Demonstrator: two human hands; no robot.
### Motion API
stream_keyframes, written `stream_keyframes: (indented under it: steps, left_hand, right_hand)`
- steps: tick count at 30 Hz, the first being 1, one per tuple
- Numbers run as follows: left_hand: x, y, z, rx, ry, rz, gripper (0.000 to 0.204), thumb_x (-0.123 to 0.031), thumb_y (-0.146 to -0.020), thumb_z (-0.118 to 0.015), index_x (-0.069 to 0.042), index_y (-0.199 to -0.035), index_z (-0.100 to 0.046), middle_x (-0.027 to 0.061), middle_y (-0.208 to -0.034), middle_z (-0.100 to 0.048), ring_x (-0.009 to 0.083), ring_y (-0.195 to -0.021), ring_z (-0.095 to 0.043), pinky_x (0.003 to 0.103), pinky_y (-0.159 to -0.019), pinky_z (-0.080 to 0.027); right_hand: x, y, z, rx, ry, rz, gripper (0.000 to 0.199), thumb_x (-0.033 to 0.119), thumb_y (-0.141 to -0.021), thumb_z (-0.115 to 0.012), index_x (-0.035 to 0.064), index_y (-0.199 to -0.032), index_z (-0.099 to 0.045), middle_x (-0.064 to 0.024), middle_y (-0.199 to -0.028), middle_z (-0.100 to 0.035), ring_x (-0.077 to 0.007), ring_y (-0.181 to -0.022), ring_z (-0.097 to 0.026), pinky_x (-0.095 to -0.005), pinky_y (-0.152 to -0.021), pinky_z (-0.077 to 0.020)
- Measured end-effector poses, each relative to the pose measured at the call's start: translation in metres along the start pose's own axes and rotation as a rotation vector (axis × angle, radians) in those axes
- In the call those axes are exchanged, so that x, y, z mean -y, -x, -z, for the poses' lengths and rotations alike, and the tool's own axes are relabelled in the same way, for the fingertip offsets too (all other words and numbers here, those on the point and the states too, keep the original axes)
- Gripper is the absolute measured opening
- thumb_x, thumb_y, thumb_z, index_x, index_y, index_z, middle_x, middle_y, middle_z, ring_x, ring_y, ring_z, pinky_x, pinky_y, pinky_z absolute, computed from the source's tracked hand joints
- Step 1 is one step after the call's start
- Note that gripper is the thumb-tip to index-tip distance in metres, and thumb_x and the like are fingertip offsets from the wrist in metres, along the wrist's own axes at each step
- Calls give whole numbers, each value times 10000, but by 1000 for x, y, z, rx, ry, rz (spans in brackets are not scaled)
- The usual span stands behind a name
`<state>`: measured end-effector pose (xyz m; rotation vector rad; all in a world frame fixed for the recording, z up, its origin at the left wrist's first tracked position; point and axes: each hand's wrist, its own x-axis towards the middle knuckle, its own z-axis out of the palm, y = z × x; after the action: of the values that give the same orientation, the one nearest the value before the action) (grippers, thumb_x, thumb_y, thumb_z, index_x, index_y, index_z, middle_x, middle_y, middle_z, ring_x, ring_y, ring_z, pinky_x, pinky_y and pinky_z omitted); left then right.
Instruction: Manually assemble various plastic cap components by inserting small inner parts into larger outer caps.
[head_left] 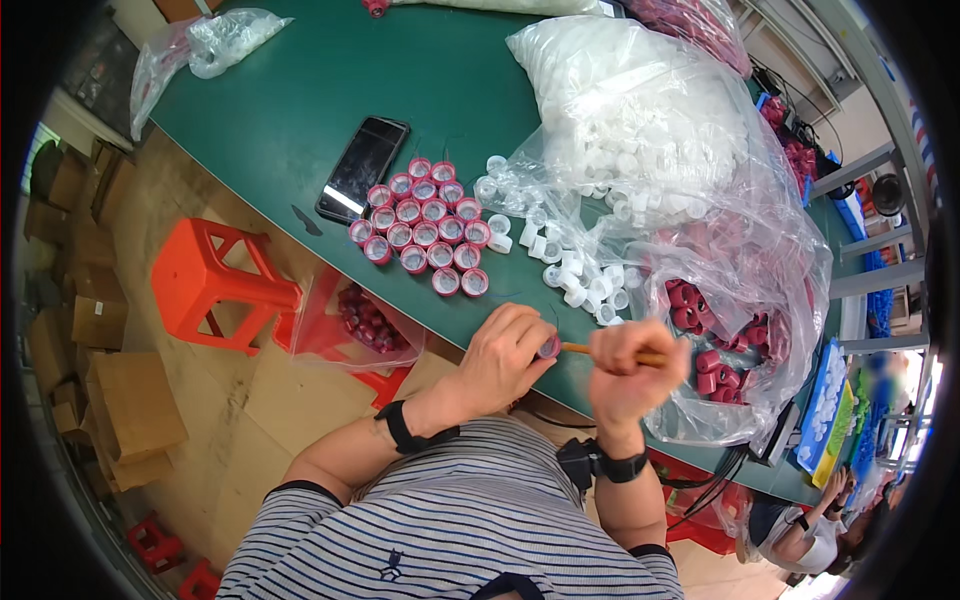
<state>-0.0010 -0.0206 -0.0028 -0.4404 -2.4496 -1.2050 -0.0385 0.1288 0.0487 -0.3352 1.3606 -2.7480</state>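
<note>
Near the table's front edge my left hand is closed around a small dark red cap, its opening turned toward my right. Opposite it, my right hand is closed in a fist on a thin yellow-brown stick, whose tip meets the cap's opening. Beyond my hands stands a cluster of red caps with pale inserts, openings up. To its right lie loose white plastic inserts. Loose dark red caps lie in a clear plastic bag just right of my right hand.
A black phone lies beside the cap cluster on the green table. A large bag of white inserts fills the back right. Below the table edge are an orange stool and a bin of red parts. Another person sits at far right.
</note>
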Motion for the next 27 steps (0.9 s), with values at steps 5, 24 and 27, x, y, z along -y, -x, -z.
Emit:
stream_keyframes:
  steps: [5,24,27]
  left_hand:
    - [2,18,17,-58,-443,-87,409,-160,-682,-810,-36,-1038,-651,155,-1271,-541,429,-1275,-430,630,-1067,-300]
    - [1,-41,42,-39,-734,-17,422,-127,-769,-747,-68,-1177,-655,120,-1323,-559,389,-1353,-418,678,-1126,-186]
    - [10,-64,39,36,-838,-31,274,-89,-793,-629,-52,-1058,-687,121,-1097,-639,333,-1232,-527,681,-1121,-224]
  right_hand:
    - [37,15,12,-76,251,190,639,578,-1029,-354,51,-680,-444,45,-542,-267,-87,-489,-220,-295,-501,-198]
    - [49,48,36,-286,472,178,326,236,-984,-499,-4,-767,-538,-8,-597,-459,-79,-533,-382,-255,-505,-331]
    - [51,56,50,-292,696,197,148,64,-915,-554,4,-781,-579,3,-663,-564,-43,-571,-436,-219,-516,-332]
